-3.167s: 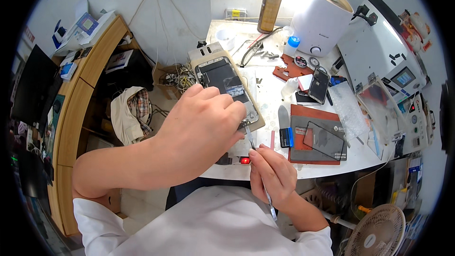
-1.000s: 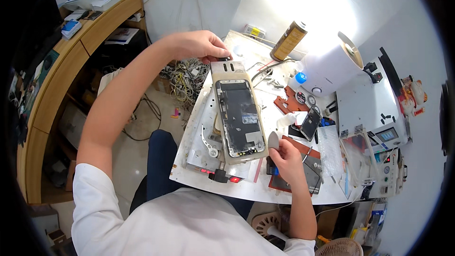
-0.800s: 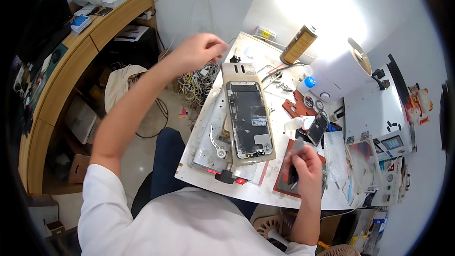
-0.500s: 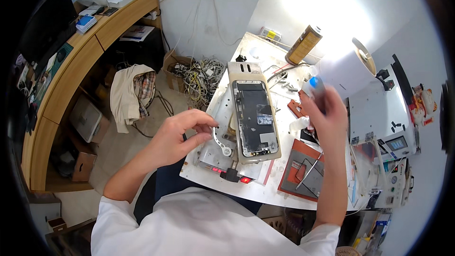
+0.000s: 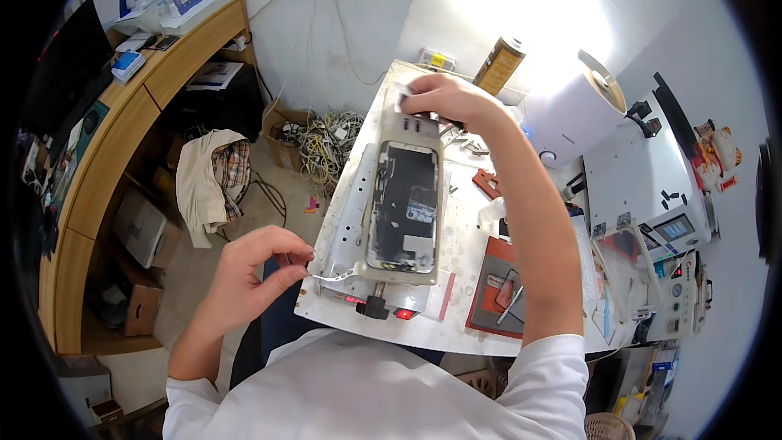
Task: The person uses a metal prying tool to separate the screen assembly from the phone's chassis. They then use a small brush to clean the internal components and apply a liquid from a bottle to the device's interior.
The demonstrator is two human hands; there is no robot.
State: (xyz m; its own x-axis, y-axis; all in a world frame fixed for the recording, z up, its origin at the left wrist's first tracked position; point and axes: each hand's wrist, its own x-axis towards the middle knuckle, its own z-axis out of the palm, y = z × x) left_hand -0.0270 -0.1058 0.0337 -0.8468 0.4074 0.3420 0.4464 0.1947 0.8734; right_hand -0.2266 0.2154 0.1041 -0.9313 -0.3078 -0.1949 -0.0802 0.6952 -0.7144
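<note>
My left hand is closed at the bench's near left, pinching the end of a perforated silver lever on a metal base. On that base a beige holder carries an opened phone frame with a black inside, white rims and small metal parts. My right hand reaches across to the holder's top end, fingers curled round something grey that I cannot make out; part of the slotted top is hidden under it. A black knob sticks out at the front, near a red light.
The bench holds red-and-grey mats, a tall can, a white humidifier and machines on the right. A wooden desk stands left, with draped clothing and tangled cables below.
My left hand moved from the holder's top down to the lever, which now points left. My right hand left the right side of the bench and crossed up to the holder's top end.
</note>
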